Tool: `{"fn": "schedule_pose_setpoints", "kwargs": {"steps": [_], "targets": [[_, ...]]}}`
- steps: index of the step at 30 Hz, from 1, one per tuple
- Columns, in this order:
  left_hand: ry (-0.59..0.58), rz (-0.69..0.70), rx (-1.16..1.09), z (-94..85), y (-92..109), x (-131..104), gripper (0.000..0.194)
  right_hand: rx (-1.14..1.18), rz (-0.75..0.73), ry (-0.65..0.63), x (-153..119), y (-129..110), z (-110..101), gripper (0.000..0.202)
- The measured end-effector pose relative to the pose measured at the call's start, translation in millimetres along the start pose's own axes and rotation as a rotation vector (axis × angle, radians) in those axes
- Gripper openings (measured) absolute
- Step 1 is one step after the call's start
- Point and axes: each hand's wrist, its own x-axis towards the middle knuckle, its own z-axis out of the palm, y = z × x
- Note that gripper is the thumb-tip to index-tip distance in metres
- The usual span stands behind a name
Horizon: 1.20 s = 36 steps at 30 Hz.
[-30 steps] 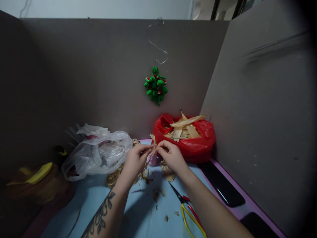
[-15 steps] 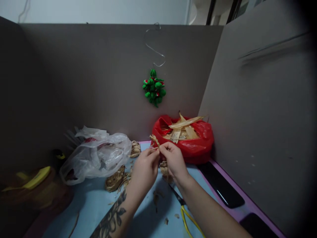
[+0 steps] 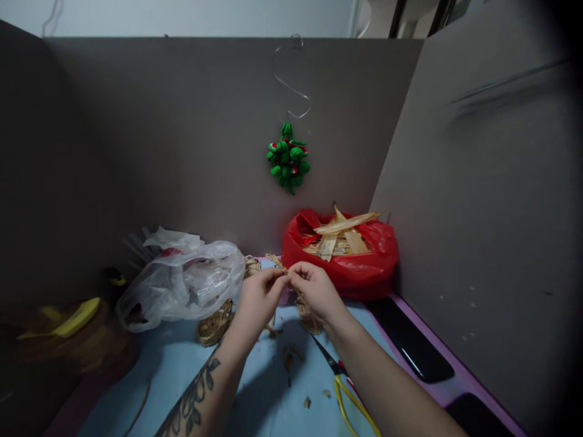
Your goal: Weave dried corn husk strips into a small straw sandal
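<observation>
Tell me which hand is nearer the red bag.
Right: the right hand is in front of the red bag, toward its left side; the left hand is farther left.

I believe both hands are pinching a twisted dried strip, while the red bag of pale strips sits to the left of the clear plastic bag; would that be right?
Not quite: the head view shows the red bag of pale strips to the right of the clear plastic bag. Both the left hand and right hand are indeed pinching a twisted dried strip.
</observation>
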Motion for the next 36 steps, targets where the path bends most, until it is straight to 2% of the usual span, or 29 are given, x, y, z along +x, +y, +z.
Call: {"fn": "schedule_pose_setpoints", "kwargs": {"steps": [4,8,12,17,20,22,25,27,29,31,33,36], "targets": [[0.039,-0.009,0.011,-2.7,2.5,0.9,0.017,-0.161,-0.064,0.060,-3.8,-3.8,1.7,0.016],[0.004,-0.030,-0.079,-2.0,-0.6,2.9,0.018,-0.280,-0.121,0.156,-8.1,-7.9,4.8,0.014],[-0.025,-0.020,-0.190,1.5,-7.8,5.9,0.016,-0.240,-0.123,0.105,-6.4,-8.8,2.7,0.015],[0.042,0.079,0.003,4.4,-12.2,4.1,0.014,-0.329,-0.114,0.100,-6.8,-14.4,-2.2,0.014],[0.122,0.067,0.090,8.1,-13.6,1.1,0.014,-0.391,-0.135,0.118,-10.2,-13.0,2.2,0.012],[0.134,-0.013,-0.003,10.2,-15.9,0.7,0.017,-0.452,-0.202,0.137,-13.0,-8.0,8.0,0.012],[0.110,-0.142,-0.317,9.9,-21.2,3.5,0.020,-0.620,-0.378,0.149,-17.8,0.6,17.3,0.016],[0.112,-0.183,-0.494,7.6,-24.9,6.5,0.021,-0.739,-0.457,0.119,-20.9,3.5,21.3,0.022],[0.141,-0.189,-0.556,5.4,-27.6,9.2,0.022,-0.798,-0.483,0.064,-22.1,3.5,21.8,0.030],[0.166,-0.176,-0.538,4.6,-28.7,10.6,0.022,-0.763,-0.480,0.039,-19.9,1.5,18.3,0.029],[0.142,-0.163,-0.511,5.6,-27.7,10.5,0.021,-0.663,-0.448,0.075,-14.5,-0.9,12.0,0.024],[0.058,-0.141,-0.470,8.9,-23.4,8.4,0.021,-0.430,-0.276,0.082,-4.6,-2.9,2.7,0.022]]}}
